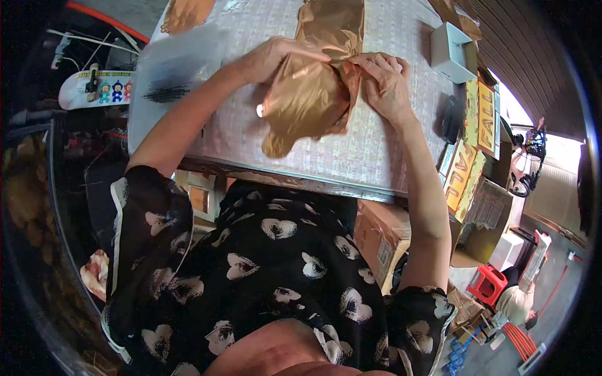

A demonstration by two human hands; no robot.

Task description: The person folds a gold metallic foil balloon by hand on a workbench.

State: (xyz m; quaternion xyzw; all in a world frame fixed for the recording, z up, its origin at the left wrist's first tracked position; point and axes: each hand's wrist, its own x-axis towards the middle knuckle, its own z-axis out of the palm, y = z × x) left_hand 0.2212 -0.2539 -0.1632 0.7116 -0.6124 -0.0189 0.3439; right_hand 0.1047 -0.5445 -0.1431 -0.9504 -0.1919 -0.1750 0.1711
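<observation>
A crumpled, shiny copper-gold sheet that looks like a flat foil balloon (304, 94) lies across the table (238, 135), with rounded lobes toward me and a long strip running to the far edge. From the left, my left hand (280, 57) reaches over it, fingers closed on the foil near its narrow middle. My right hand (385, 84) pinches the gathered foil just right of there, fingers curled. A small white tab (260, 111) shows at the foil's left edge. The hidden fingertips of both hands lie among the folds.
A clear plastic bag with dark thin strips (169, 88) lies left, below another copper foil piece (188, 14). A white open box (453, 53) and a black object (450, 119) stand right. Cardboard boxes (480, 219) flank the table; a skateboard (97, 88) is far left.
</observation>
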